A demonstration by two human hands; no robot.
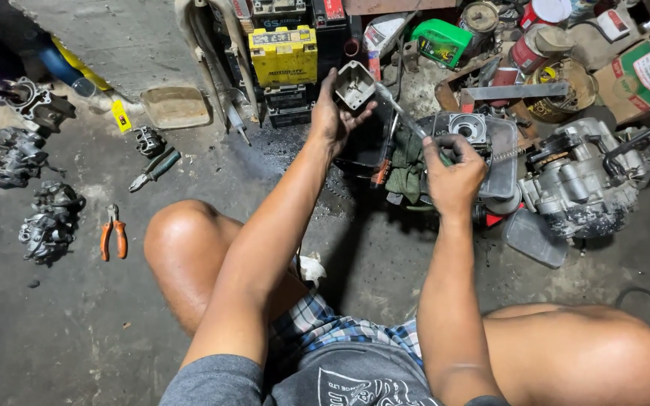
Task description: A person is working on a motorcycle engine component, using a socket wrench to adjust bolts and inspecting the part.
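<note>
My left hand (334, 114) holds up a small grey metal carburetor bowl (354, 84), its hollow side facing me. My right hand (453, 177) is closed around the handle of a thin metal tool (404, 116) whose shaft slants up to the bowl's edge. Under both hands stands a clear plastic tray (507, 162) with a grey carburetor body (468, 128) and a dark green rag (408, 165) in it.
An engine block (577, 184) lies at the right. Orange-handled pliers (113, 234), green-handled pliers (156, 169) and dirty engine parts (50, 222) lie on the concrete floor at the left. A yellow battery (284, 54), cans and boxes crowd the back. My bare knees flank the front.
</note>
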